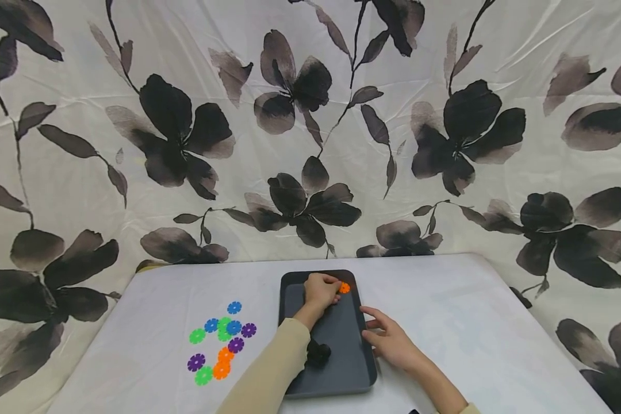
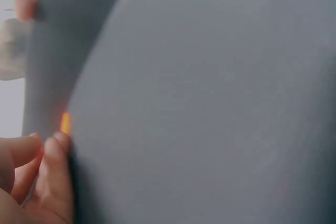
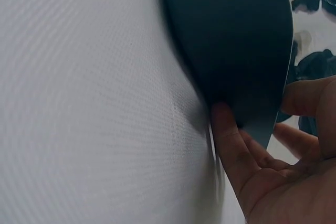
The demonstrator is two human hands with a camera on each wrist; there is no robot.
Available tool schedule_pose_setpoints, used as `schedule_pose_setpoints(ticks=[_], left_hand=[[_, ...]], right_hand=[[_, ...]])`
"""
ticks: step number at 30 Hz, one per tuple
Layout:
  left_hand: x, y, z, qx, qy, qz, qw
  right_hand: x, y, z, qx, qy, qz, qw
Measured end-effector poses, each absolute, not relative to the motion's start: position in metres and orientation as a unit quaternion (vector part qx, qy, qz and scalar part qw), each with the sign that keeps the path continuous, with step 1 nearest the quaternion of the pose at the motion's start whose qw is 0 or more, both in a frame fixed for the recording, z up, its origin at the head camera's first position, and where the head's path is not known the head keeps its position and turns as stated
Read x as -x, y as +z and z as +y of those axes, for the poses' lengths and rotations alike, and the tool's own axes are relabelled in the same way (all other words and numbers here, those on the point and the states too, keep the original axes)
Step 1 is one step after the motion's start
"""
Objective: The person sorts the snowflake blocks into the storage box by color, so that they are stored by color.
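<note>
My left hand point(image 1: 321, 290) reaches over the far end of a dark grey baking tray point(image 1: 341, 356), pinching an orange notched plastic disc point(image 1: 344, 287) close to the tray's far right corner. In the left wrist view, a thin orange edge of the disc point(image 2: 65, 123) shows past the fingertips, against the tray wall. Beside the tray's right side is my right hand point(image 1: 390, 339), its spread fingers touching the outer wall and rim. Its thumb lies low on the outside of the tray point(image 3: 236, 40) in the right wrist view.
Several notched discs lie left of the tray on the white table point(image 1: 150, 339): blue point(image 1: 234, 307), green point(image 1: 197, 336), purple point(image 1: 196, 362) and orange point(image 1: 221, 370), some overlapping. A black wrist camera point(image 1: 318, 353) on the left arm overlaps the tray. A flower-patterned cloth point(image 1: 372, 201) hangs behind.
</note>
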State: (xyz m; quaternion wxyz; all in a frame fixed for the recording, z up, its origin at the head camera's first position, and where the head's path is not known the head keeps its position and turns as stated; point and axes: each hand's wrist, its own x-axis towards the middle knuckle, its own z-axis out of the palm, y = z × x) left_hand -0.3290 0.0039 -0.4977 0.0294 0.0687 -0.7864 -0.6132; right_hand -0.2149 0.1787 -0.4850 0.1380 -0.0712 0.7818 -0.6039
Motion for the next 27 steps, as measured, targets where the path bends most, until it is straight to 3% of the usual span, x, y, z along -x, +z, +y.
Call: schedule_pose_setpoints(ticks=[14, 27], left_hand=[[0.315, -0.439, -0.063, 0.026, -0.615, -0.788, -0.02], [0.285, -0.438, -0.178, 0.04, -0.571, -0.819, -0.037]], right_hand=[[0.216, -0.488, 0.169, 0.058, -0.605, 0.783, 0.131], [0.218, -0.487, 0.162, 0.033, -0.601, 0.789, 0.122]])
